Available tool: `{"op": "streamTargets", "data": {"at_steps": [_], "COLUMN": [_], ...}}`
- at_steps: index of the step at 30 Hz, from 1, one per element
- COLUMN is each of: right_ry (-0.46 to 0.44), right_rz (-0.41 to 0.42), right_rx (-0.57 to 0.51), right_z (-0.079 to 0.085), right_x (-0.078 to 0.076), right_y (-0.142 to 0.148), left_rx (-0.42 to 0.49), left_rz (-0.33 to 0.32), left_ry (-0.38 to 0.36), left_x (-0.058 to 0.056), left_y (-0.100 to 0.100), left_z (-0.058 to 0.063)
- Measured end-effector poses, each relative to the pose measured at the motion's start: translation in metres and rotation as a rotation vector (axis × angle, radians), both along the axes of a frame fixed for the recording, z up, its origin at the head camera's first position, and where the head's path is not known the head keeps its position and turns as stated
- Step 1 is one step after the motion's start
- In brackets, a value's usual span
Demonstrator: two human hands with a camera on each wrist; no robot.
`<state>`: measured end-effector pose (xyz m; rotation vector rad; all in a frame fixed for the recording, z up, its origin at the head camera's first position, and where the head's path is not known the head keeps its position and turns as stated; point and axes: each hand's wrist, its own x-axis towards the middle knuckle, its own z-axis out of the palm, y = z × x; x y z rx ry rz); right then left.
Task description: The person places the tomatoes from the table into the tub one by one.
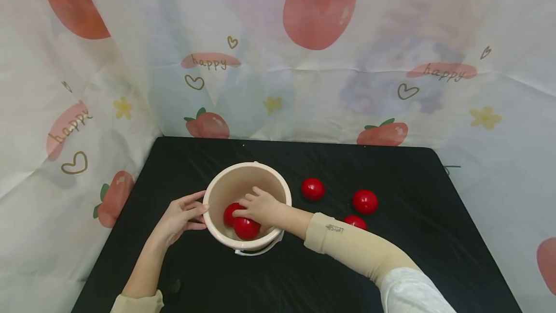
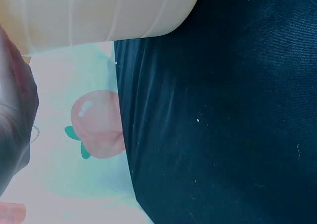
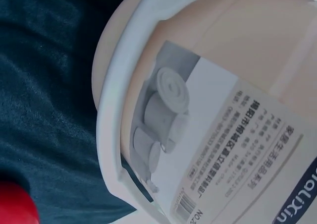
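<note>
OK so, my count: one cream bucket (image 1: 228,185), five red balls in view. Two are inside the bucket, the front ball (image 1: 246,230) and the back ball (image 1: 229,215), both partly under my right hand (image 1: 262,209). Its fingers are loosely spread; can't tell if they're gripping anything. The other three are right of the bucket: the nearest ball (image 1: 312,189), the outer ball (image 1: 365,202), and the half-hidden ball (image 1: 356,221) behind my sleeve (image 1: 347,240). My left hand (image 1: 180,216) has its fingers gripping the bucket's left side. One white handle (image 1: 262,252) hangs on the bucket's near side. Behind the bucket a strip of black bench (image 1: 434,235) reaches the back edge; there's more room right of the bucket than left.
</note>
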<state>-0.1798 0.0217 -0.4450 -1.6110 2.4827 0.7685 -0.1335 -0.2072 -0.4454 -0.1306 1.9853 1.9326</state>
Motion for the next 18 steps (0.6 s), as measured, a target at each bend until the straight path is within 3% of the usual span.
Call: {"op": "streamTargets", "data": {"at_steps": [7,11,15,18], "right_ry": [0.048,0.027,0.003,-0.01], "right_rz": [0.019,0.007,-0.02,-0.032], "right_rx": [0.056,0.047,0.012,-0.082], "right_z": [0.0006,0.0011,0.0017,0.0021], "right_x": [0.003,0.0024,0.0001,-0.0028], "right_y": [-0.0011,-0.0005,0.0006,0.0033], "left_rx": [0.005,0.003,0.001,0.0], "left_rz": [-0.002,-0.002,0.0,0.002], "left_ry": [-0.003,-0.005,-0.006,-0.007], "left_x": [0.0001,0.0005,0.0006,0.0006], "left_y": [0.0004,0.0006,0.0005,0.0003], "left_z": [0.0008,0.0012,0.0011,0.0004]}}
